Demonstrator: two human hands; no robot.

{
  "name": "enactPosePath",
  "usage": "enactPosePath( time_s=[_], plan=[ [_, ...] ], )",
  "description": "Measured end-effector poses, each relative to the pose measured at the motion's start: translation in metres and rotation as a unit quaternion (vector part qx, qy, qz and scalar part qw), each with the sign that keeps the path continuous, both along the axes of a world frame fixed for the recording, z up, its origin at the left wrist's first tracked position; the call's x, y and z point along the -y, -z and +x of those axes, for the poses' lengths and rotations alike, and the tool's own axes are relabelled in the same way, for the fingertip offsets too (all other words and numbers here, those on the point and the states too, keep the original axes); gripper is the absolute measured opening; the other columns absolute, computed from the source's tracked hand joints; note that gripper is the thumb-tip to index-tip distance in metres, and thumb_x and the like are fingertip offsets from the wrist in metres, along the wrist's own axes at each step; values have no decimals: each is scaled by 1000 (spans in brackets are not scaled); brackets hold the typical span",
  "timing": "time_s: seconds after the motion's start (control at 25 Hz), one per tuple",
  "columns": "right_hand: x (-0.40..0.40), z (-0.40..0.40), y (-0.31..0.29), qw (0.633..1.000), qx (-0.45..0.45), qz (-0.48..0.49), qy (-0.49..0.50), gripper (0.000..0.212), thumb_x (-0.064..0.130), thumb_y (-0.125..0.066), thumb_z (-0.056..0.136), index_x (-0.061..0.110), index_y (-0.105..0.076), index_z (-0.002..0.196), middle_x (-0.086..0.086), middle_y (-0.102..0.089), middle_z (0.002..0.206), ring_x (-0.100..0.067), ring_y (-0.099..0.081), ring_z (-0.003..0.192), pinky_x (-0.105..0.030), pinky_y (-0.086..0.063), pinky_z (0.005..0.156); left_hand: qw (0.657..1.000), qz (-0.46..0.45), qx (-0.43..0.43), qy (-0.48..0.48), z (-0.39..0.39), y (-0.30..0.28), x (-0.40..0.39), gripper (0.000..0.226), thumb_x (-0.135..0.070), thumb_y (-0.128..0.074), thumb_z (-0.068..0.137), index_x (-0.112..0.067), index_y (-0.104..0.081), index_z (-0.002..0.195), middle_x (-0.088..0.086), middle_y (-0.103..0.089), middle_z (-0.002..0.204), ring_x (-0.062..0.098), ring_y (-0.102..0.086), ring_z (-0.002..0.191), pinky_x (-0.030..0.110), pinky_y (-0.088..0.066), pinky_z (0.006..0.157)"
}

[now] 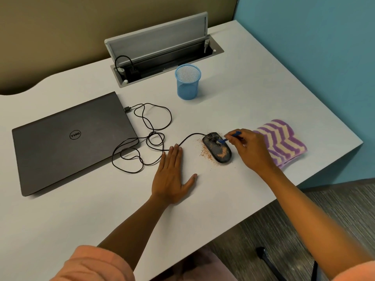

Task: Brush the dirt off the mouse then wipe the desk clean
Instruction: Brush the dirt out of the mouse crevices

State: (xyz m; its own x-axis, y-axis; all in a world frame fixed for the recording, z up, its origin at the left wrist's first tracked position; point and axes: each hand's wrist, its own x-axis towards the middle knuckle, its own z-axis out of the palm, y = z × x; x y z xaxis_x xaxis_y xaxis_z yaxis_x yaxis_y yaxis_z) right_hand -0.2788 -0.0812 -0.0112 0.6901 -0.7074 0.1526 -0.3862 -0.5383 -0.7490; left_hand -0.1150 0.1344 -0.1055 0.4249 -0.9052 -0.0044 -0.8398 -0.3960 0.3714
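Black mouse (217,147) on the white desk (233,98), speckled with orange-brown dirt (205,152), more of it scattered just to its left. Right hand (248,148) pinching a small blue brush (230,137), bristle end seemingly touching the mouse's top. Left hand (172,177) flat on the desk, fingers straight, beside the cable (146,138). Striped purple cloth (281,141) just right of the right hand. Closed laptop (71,140) far left; blue mesh cup (187,81) behind.
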Motion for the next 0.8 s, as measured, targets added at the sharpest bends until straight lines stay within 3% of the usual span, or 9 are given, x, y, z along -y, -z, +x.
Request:
enactPosePath(
  time_s=[0.24,0.44,0.64,0.8],
  plan=[
    [-4,-1,-6,999,31,-13,27,18,20,-62,94,10,-72,104,6,-69,89,-4,-67,78,-6,-49,69,1000,5,4,1,0,0,0,96,-73,-31,98,-11,1,163,5,3,171,15,10,157,33,9,126],
    [-6,0,1,999,-16,-10,51,20,26,-59,96,9,-70,101,-5,-72,86,-20,-68,78,-33,-58,71,1000,1,-1,1,0,0,0,96,-73,-31,98,-12,4,163,3,5,171,14,11,157,34,7,127],
    [-10,-3,-1,999,10,-9,49,16,22,-61,95,11,-71,101,2,-69,86,-11,-66,77,-14,-51,68,1000,4,1,1,0,0,0,95,-72,-31,98,-11,2,163,4,4,171,14,10,157,37,5,127],
    [-14,-22,3,1000,-11,0,14,15,19,-58,97,13,-71,101,3,-70,88,-11,-67,81,-24,-55,71,1000,3,-1,0,0,-1,1,95,-72,-31,98,-10,0,163,4,2,171,14,9,157,40,2,128]
  ],
)
